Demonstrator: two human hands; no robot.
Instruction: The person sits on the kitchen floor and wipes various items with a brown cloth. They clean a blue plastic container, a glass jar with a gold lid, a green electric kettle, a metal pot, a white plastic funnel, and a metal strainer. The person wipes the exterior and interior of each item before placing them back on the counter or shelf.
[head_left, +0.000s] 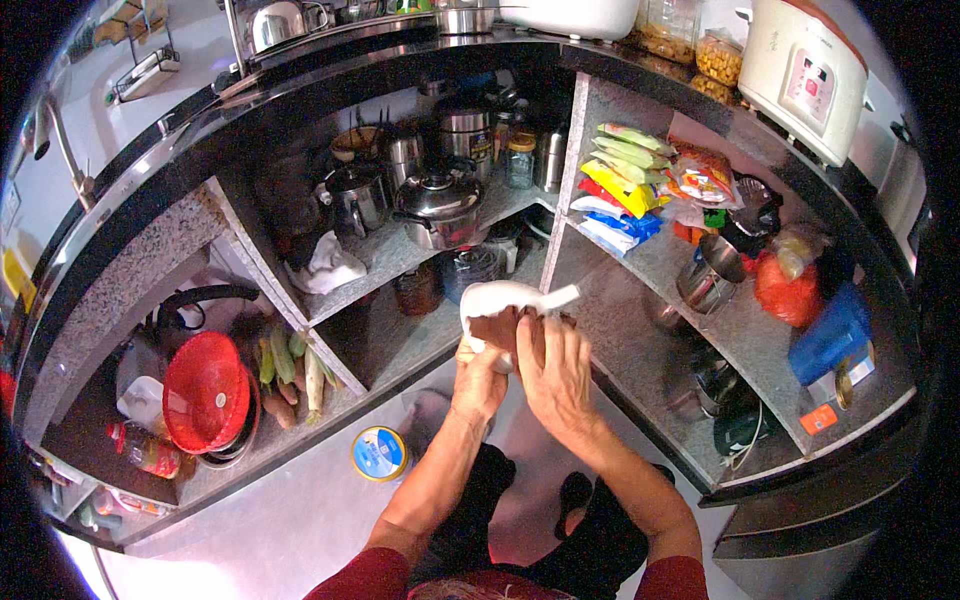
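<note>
In front of my body, my left hand [480, 385] is closed around the near side of a white, rounded vessel [490, 297] with a short handle sticking out to the right. My right hand [553, 372] has its fingers bent over a brown cloth [493, 328], pressed against the vessel. The fingers hide part of both the cloth and the vessel, so its exact kind is unclear. Below and to the left, on the floor, stands a round tin with a blue lid [380, 453].
Open stone shelves curve around me. A lidded steel pot [438, 208] and a white cloth [328, 266] sit ahead, a red plastic colander [207, 392] and vegetables [285, 362] lower left. To the right are food packets [625, 185], a steel cup [710, 275] and a red bag [785, 290].
</note>
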